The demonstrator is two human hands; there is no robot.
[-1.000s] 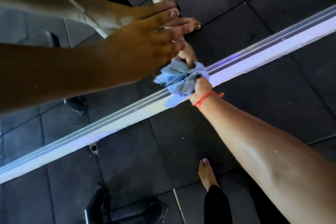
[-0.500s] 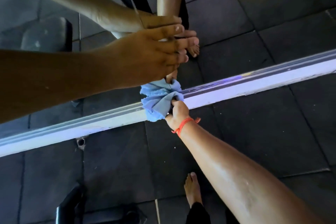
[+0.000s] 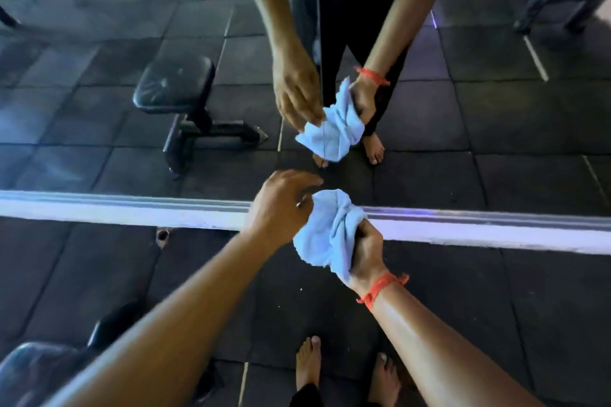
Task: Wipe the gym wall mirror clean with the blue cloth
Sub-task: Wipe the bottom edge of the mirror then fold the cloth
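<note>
Bunching the Blue Cloth at the Mirror's Foot

Standing barefoot on dark floor tiles [image 3: 545,307], the person clamps the right hand [image 3: 367,251] tight round the blue cloth [image 3: 330,231], a pale, crumpled wad with loose folds spilling leftward. The left hand [image 3: 281,205] has curled fingers touching its top edge; whether they pinch it is unclear. Beyond runs the white sill [image 3: 132,213], then the mirror [image 3: 99,92], reflecting hands, cloth and a padded seat.

Blue cloth [image 3: 327,235] bunched, gripped in right hand [image 3: 367,253]; orange wrist band [image 3: 380,286] below. Left hand [image 3: 281,205] pinching cloth's upper left edge. Both held just in front of mirror [image 3: 99,92], above its white base strip [image 3: 132,213]. Bench [image 3: 175,82] reflected at left.
</note>
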